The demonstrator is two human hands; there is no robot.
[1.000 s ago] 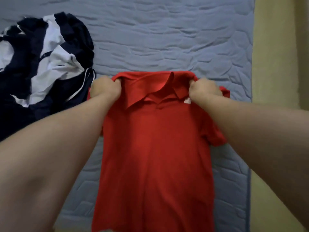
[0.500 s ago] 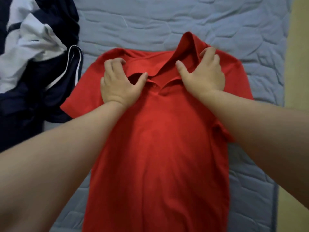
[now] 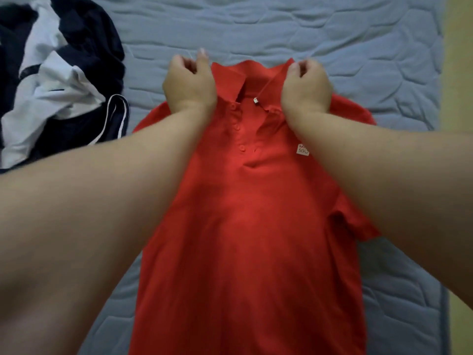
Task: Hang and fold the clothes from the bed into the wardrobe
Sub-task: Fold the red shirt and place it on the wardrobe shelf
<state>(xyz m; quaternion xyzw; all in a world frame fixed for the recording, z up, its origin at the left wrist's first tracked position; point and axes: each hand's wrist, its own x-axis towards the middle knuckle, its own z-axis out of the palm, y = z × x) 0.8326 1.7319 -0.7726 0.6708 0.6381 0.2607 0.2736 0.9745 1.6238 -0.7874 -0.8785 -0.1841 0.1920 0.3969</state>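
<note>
A red polo shirt lies front up on the blue quilted bed, collar at the far end and its buttons showing. My left hand sits at the collar's left side over the shoulder, fingers curled and thumb against the collar edge. On the collar's right side, my right hand pinches the collar flap with curled fingers. Both hands are blurred. A small white logo shows on the chest beside my right forearm.
A heap of navy and white clothes lies on the bed to the left of the shirt. The bed's right edge meets a yellowish floor or wall. Bare quilt stretches beyond the collar.
Both hands have gone from lying flat on the collar to curled grips at its two sides. The collar now lies flatter, and the button placket and logo show.
</note>
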